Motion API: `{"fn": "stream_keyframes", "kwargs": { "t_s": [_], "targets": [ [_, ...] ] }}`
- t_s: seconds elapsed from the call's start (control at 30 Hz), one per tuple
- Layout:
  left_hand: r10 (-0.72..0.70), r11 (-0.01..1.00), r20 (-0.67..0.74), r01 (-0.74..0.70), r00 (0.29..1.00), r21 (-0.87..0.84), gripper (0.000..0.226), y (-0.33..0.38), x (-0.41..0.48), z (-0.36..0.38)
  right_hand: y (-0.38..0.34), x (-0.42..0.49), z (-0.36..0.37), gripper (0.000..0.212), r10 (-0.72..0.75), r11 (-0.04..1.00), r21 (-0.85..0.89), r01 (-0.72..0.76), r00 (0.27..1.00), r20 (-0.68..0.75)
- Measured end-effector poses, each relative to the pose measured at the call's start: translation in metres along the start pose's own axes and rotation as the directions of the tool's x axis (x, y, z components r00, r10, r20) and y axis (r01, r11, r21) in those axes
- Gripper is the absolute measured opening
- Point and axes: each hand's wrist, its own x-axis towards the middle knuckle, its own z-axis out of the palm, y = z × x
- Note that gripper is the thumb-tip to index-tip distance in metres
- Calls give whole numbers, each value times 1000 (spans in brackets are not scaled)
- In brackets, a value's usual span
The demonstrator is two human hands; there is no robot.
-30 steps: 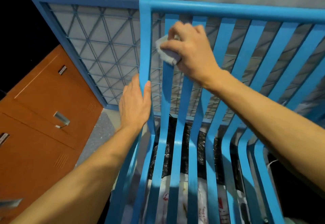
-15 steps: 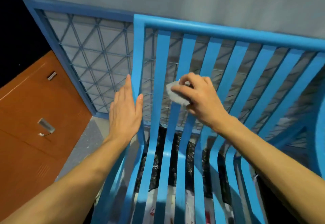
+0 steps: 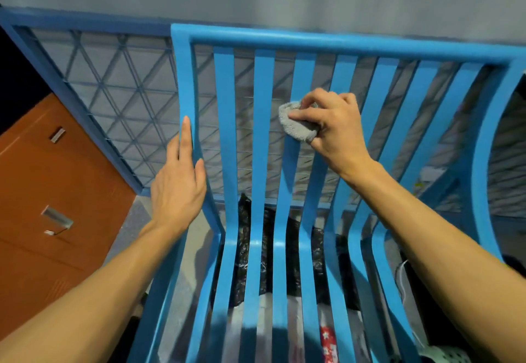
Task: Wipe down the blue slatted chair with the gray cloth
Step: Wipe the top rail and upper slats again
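Observation:
The blue slatted chair fills the middle of the head view, its backrest slats curving down into the seat. My right hand is closed around the bunched gray cloth and presses it against a slat at mid-height of the backrest, third from the left frame post. My left hand lies flat with fingers extended against the outer side of the chair's left frame post, holding nothing.
A blue metal frame with wire mesh stands behind the chair against a gray wall. An orange metal cabinet with silver handles sits at the left. Black and printed plastic bags lie under the seat slats.
My right hand with the cloth has slid down from the top of the backrest and shifted one slat to the right. My left hand stays on the left post.

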Motion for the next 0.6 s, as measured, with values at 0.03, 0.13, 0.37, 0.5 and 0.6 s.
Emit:
{"fn": "stream_keyframes", "kwargs": {
  "t_s": [0.03,0.13,0.37,0.5,0.6],
  "targets": [
    [-5,1000,3,5,1000,-4,71,0,0,1,-1,-12,7,20,26,999,23,-27,999,20],
    [-5,1000,6,5,1000,-7,73,2,-1,1,-4,-46,28,22,78,995,63,-83,994,72],
    [-2,1000,28,1,1000,21,78,2,-1,2,-18,-115,78,33,167,984,8,-177,945,280],
    [8,1000,18,-9,1000,23,78,1,0,1,-30,-166,108,39,247,968,-174,-181,819,519],
    [18,1000,6,-18,1000,25,78,1,1,2,-39,-199,124,33,326,944,-261,-204,715,619]
  ]
}}
